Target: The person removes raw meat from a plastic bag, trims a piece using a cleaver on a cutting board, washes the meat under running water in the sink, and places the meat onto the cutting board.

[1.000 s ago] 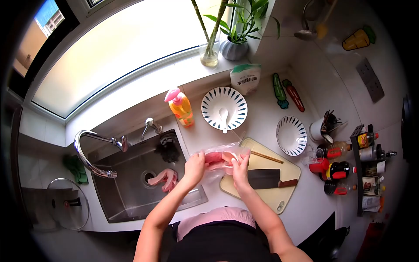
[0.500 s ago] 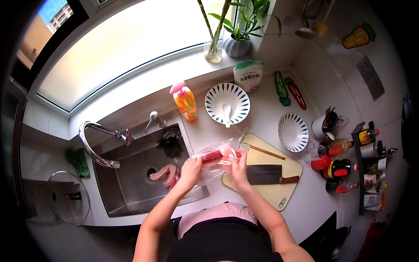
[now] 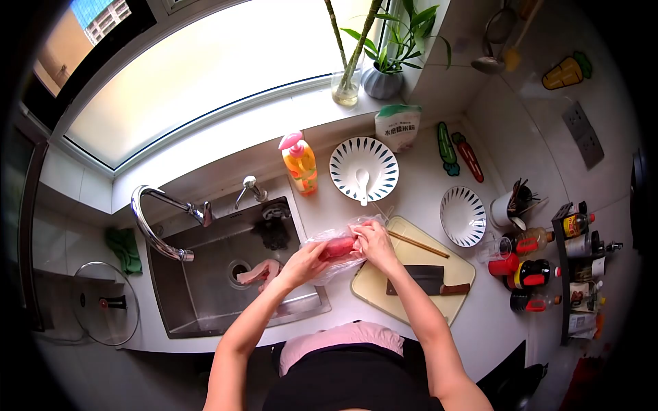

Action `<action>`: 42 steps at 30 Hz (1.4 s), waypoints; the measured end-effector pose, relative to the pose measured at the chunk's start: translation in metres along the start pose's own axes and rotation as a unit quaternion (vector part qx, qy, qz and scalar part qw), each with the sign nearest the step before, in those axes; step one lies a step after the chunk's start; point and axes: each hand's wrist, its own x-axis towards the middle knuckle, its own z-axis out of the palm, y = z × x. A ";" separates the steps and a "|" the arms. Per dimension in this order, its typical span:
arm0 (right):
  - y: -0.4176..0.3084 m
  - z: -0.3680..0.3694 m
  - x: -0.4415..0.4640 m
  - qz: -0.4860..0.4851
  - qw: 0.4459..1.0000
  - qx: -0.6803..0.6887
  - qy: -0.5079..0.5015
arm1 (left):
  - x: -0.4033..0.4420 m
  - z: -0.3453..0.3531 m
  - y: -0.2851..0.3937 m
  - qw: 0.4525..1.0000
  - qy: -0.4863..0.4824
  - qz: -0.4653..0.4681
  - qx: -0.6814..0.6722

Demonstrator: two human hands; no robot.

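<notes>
R hand is now farther fwd, pinching R end of clear bag; L hand grips L end, red meat btwn, nr cutting board.

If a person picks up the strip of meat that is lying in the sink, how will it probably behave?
The strip of meat would likely droop, since it lies curved and looks soft. Its pale, possibly fatty surface suggests that it may slip in the grip. Rolling seems unlikely, because it lies spread out on the floor of the sink.
</notes>
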 end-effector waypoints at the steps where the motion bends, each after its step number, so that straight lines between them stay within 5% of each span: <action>1: -0.003 -0.001 0.002 0.000 1.000 0.000 -0.001 | 0.008 0.004 0.001 1.000 0.000 -0.001 -0.001; 7: -0.010 -0.005 0.006 0.011 1.000 -0.001 -0.018 | 0.044 0.041 0.003 0.995 0.049 -0.020 0.085; 9: -0.012 -0.007 -0.004 0.019 0.984 -0.177 -0.003 | 0.051 0.043 -0.002 0.995 0.055 -0.021 0.085; 13: 0.000 -0.006 -0.015 0.027 0.937 -0.347 0.005 | 0.063 0.022 -0.007 0.993 -0.036 -0.113 0.026; 16: -0.002 -0.007 -0.018 0.017 0.919 -0.392 0.040 | 0.062 0.004 -0.003 0.947 -0.084 -0.209 -0.230; 24: -0.005 -0.009 -0.018 -0.004 0.900 -0.430 -0.070 | 0.046 -0.024 0.015 0.969 -0.026 -0.178 -0.172; 27: -0.001 -0.005 -0.022 0.022 0.887 -0.448 -0.106 | 0.031 -0.013 -0.002 0.861 0.080 -0.199 -0.461; 31: -0.004 0.007 -0.027 0.006 0.903 -0.425 -0.060 | 0.017 -0.015 -0.007 0.786 0.106 -0.234 -0.562; 33: -0.006 0.013 -0.024 0.011 0.917 -0.398 -0.029 | 0.016 -0.012 -0.003 0.681 0.159 -0.226 -0.678; 37: -0.009 0.019 -0.019 -0.003 0.934 -0.351 0.067 | 0.015 -0.022 0.003 0.624 0.165 -0.160 -0.747; 42: -0.017 0.020 -0.034 -0.058 0.936 -0.342 0.065 | 0.011 -0.046 0.002 0.579 0.181 -0.134 -0.783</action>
